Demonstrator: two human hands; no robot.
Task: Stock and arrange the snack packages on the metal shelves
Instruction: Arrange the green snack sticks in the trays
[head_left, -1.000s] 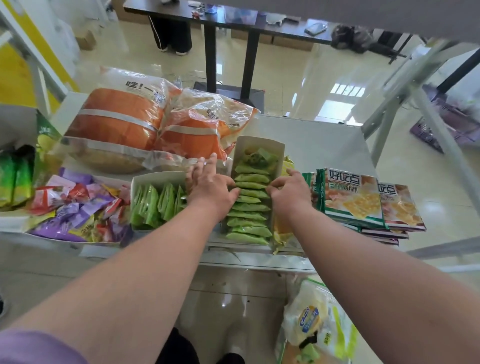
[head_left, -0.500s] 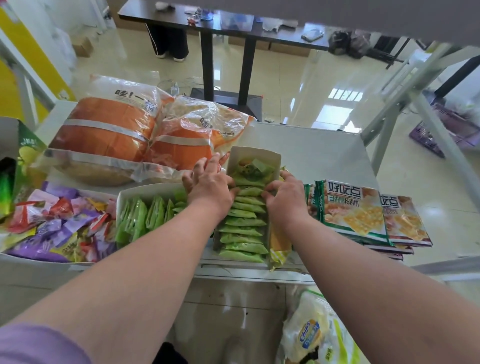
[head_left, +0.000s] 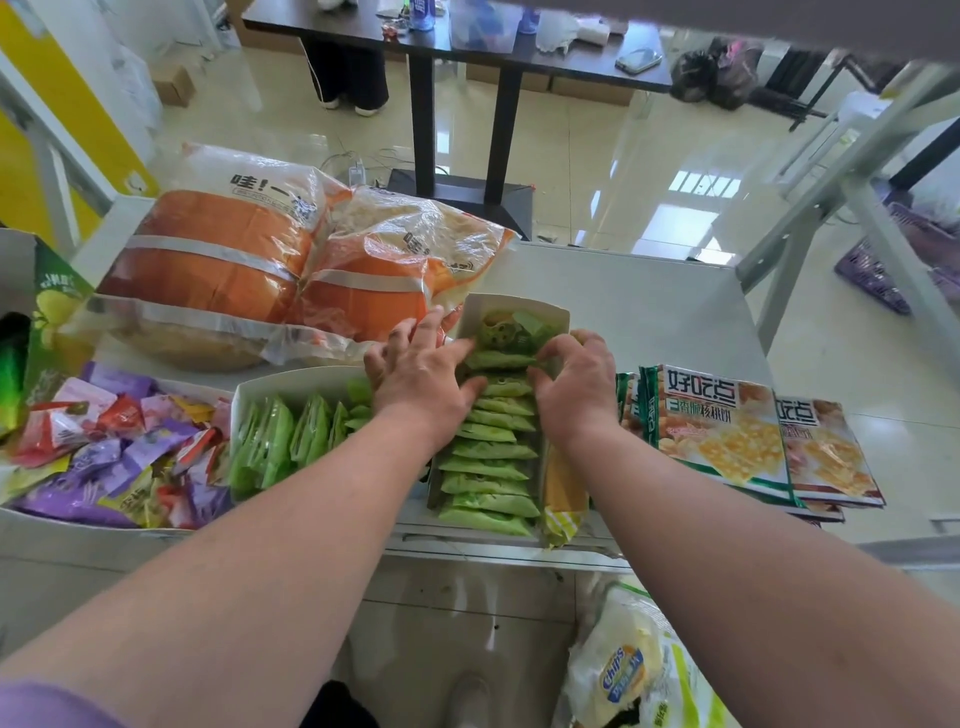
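Note:
A narrow white box (head_left: 519, 309) on the metal shelf (head_left: 649, 306) holds a row of green snack packets (head_left: 488, 449). My left hand (head_left: 421, 371) lies over the box's left wall, fingers spread and thumb touching the packets. Over the far packets sits my right hand (head_left: 576, 384), its fingers curled down and pinching one of them. A second white box (head_left: 291, 379) with green packets (head_left: 280, 441) lies to the left. A yellow packet (head_left: 563, 491) is wedged along the right side of the narrow box.
Two large orange bags (head_left: 228, 270) lie at the shelf's back left. A tray of mixed purple and red candies (head_left: 114, 452) is at the left. Cracker packs (head_left: 722, 431) are stacked at the right. A chips bag (head_left: 623, 675) sits below. A dark table (head_left: 467, 47) stands beyond.
Both hands have moved toward the far end of the narrow box, and my right fingers have curled onto the packets there. The view has shifted slightly.

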